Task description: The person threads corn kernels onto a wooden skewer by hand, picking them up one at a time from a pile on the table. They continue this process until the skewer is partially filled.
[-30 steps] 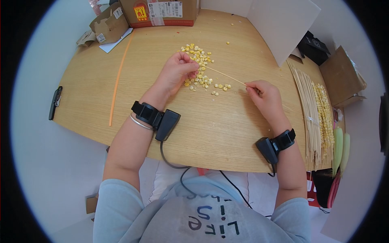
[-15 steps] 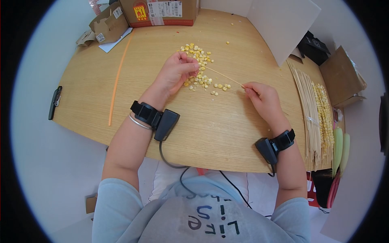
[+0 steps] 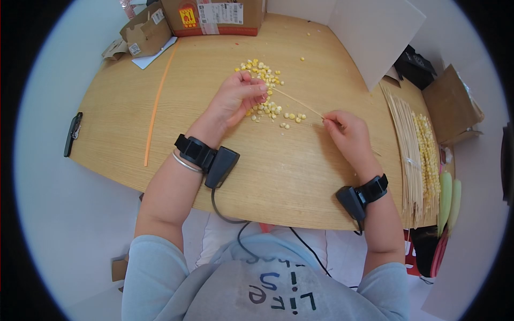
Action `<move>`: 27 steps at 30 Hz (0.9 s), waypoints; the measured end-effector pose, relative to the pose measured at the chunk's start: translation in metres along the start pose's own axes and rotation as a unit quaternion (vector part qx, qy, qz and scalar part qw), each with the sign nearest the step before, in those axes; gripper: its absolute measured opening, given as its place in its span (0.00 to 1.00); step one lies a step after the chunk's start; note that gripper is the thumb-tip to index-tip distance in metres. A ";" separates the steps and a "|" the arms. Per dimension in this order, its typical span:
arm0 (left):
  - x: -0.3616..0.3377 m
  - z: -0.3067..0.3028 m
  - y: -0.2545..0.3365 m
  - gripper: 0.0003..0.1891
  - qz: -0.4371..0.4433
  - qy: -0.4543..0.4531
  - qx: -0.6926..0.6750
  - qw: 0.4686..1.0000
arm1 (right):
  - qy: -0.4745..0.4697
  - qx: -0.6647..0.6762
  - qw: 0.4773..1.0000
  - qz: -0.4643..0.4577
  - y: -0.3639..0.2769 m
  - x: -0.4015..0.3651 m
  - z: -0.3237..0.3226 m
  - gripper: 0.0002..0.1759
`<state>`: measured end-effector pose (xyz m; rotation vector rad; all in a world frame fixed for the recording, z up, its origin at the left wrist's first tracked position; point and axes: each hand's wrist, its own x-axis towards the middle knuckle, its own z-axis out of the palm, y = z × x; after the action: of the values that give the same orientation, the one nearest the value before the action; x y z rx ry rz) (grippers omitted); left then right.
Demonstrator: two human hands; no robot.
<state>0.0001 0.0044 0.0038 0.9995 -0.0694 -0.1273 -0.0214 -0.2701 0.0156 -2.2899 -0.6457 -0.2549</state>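
Observation:
A thin bamboo skewer (image 3: pixel 297 100) slants between my two hands above the table. My right hand (image 3: pixel 347 131) is closed, pinching the skewer's near end between thumb and fingers. At its other end, the skewer meets the fingertips of my left hand (image 3: pixel 238 96). The left thumb and forefinger are pressed together, and whatever they hold is hidden. Loose yellow corn kernels (image 3: pixel 266 108) lie scattered below and beside my left hand. More of the pile shows beyond its fingers.
On the right lie a bundle of skewers (image 3: pixel 402 155), skewers threaded with kernels (image 3: pixel 426 155) and green corn husks (image 3: pixel 445 200). An orange strip (image 3: pixel 156 115) runs along the left. Cardboard boxes (image 3: pixel 219 18) and a white panel (image 3: pixel 375 37) stand at the back.
The view has shifted slightly. Both hands keep nearly the same pose, with the skewer still spanning between them; my left fingertips have barely moved.

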 end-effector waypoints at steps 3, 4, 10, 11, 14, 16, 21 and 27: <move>0.001 -0.001 -0.001 0.14 0.002 -0.005 -0.013 1.000 | -0.017 0.016 1.000 0.012 0.001 0.000 0.001 0.06; 0.001 -0.001 -0.001 0.14 0.002 -0.006 -0.016 1.000 | -0.017 0.019 1.000 0.007 0.001 0.001 0.001 0.06; 0.001 -0.002 -0.001 0.14 0.004 -0.013 -0.019 1.000 | -0.027 -0.001 1.000 0.013 -0.005 0.001 -0.001 0.05; 0.001 -0.002 -0.001 0.14 0.005 -0.014 -0.019 1.000 | -0.027 -0.001 1.000 0.013 -0.005 0.001 0.000 0.05; 0.001 -0.002 -0.001 0.14 0.004 -0.014 -0.019 1.000 | 0.002 0.003 1.000 -0.007 -0.002 0.000 0.003 0.05; 0.001 -0.001 -0.001 0.15 0.001 -0.016 -0.019 1.000 | 0.026 -0.011 0.999 -0.029 -0.001 0.000 0.004 0.05; 0.000 0.002 0.000 0.17 -0.005 -0.014 -0.022 1.000 | 0.009 -0.013 1.000 -0.013 -0.006 0.000 0.002 0.05; -0.001 0.004 -0.002 0.18 -0.005 -0.012 -0.014 1.000 | -0.026 -0.020 0.999 -0.018 -0.015 0.002 -0.001 0.05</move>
<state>-0.0017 0.0001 0.0044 0.9709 -0.0853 -0.1488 -0.0278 -0.2610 0.0262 -2.3320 -0.7143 -0.2273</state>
